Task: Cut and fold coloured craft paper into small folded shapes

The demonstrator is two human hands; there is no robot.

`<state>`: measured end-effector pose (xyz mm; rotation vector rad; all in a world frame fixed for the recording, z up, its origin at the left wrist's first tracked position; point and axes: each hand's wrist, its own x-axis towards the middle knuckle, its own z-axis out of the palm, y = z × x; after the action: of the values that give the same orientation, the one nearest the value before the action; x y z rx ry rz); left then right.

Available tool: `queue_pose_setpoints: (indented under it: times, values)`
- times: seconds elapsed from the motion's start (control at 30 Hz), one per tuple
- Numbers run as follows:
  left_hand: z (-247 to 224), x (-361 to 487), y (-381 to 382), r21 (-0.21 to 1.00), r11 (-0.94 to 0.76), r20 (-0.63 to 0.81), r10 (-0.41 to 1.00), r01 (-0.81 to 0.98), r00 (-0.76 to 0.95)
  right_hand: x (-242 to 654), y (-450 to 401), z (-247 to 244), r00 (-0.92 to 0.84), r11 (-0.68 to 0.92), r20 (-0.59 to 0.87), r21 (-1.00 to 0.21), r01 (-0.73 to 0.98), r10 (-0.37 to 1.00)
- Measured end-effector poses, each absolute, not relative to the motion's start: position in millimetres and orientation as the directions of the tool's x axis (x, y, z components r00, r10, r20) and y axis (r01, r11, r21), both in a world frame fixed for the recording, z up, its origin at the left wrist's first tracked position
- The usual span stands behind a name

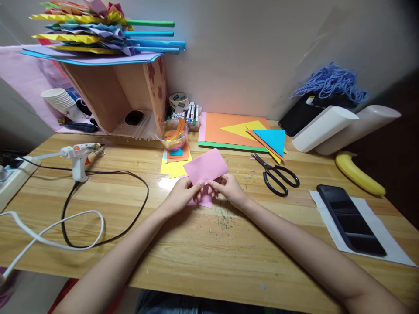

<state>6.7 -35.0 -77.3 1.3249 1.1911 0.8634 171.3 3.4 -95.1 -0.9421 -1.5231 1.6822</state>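
Observation:
A pink paper piece (207, 165) is raised just above the table, its lower edge pinched between thumb and fingers of both hands. My left hand (188, 191) grips it from the left, and my right hand (226, 188) from the right, the two thumbs nearly meeting. Beneath the hands, another pink paper (205, 201) shows in part; whether it lies on the table or is held I cannot tell. Black-handled scissors (275, 173) lie with parted blades to the right of my right hand. Yellow and orange papers (173, 169) rest behind my left hand.
A white glue gun (78, 159) and looping cables are on the left. Behind stand a plastic cup (172, 136), a cardboard box (155, 93) and coloured sheets (216, 126). On the right are a phone (351, 220), a banana (358, 173) and white rolls (324, 126).

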Motion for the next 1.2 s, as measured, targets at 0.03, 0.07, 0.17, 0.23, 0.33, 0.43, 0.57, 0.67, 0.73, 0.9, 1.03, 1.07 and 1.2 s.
queue_pose_setpoints:
  times: [0.03, 0.07, 0.17, 0.23, 0.33, 0.43, 0.57, 0.67, 0.73, 0.9, 1.03, 1.07, 1.2]
  values:
    - [-75.3, 5.2, -34.6, 0.978, 0.112, -0.151, 0.963, 0.176, 0.224, 171.7, 4.1, -95.9, -0.494, -0.097, -0.076, -0.995, -0.015, 0.866]
    - [-73.4, 3.4, -34.0, 0.975, 0.118, -0.159, 0.962, 0.187, 0.222, 172.0, 4.9, -96.5, -0.471, -0.101, -0.077, -0.995, -0.025, 0.879]
    - [-68.8, -3.1, -31.6, 0.968, 0.131, -0.180, 0.957, 0.214, 0.229, 172.5, 6.8, -96.6, -0.378, -0.106, -0.071, -0.992, -0.074, 0.923]
    - [-67.4, -7.0, -29.9, 0.966, 0.134, -0.188, 0.951, 0.223, 0.245, 172.7, 7.5, -95.6, -0.308, -0.098, -0.061, -0.990, -0.106, 0.950]
    - [-67.3, -10.7, -27.9, 0.966, 0.127, -0.185, 0.948, 0.226, 0.260, 173.5, 8.5, -95.0, -0.214, -0.078, -0.048, -0.989, -0.129, 0.976]
    - [-67.2, -12.6, -26.5, 0.964, 0.137, -0.191, 0.952, 0.226, 0.238, 176.4, 12.2, -97.0, -0.114, -0.050, -0.033, -0.988, -0.144, 0.993]
    - [-64.2, -16.6, -25.6, 0.957, 0.183, -0.231, 0.951, 0.226, 0.207, 182.2, 21.9, -100.5, 0.002, 0.015, 0.014, -0.983, -0.184, 1.000]
    - [-62.3, -20.3, -26.1, 0.948, 0.190, -0.258, 0.929, 0.257, 0.267, 183.7, 25.2, -99.6, -0.116, -0.015, 0.011, -0.975, -0.221, 0.993]
    - [-62.3, -21.7, -26.4, 0.940, 0.184, -0.273, 0.911, 0.286, 0.310, 182.6, 23.0, -97.7, -0.253, -0.072, -0.022, -0.979, -0.191, 0.967]
    - [-65.3, -17.8, -26.3, 0.955, 0.158, -0.231, 0.927, 0.250, 0.297, 178.2, 12.8, -94.6, -0.423, -0.069, -0.039, -0.996, -0.057, 0.905]
    - [-69.7, -6.3, -30.0, 0.954, 0.236, -0.267, 0.950, 0.185, 0.165, 176.9, 9.9, -94.6, -0.430, -0.097, -0.060, -0.993, -0.065, 0.901]
    - [-71.3, -3.0, -31.5, 0.954, 0.245, -0.271, 0.952, 0.171, 0.144, 176.9, 9.7, -94.5, -0.446, -0.100, -0.061, -0.993, -0.065, 0.893]
    - [-77.0, 5.7, -36.1, 0.961, 0.214, -0.232, 0.969, 0.173, 0.087, 176.4, 8.8, -93.4, -0.507, -0.086, -0.053, -0.995, -0.042, 0.860]
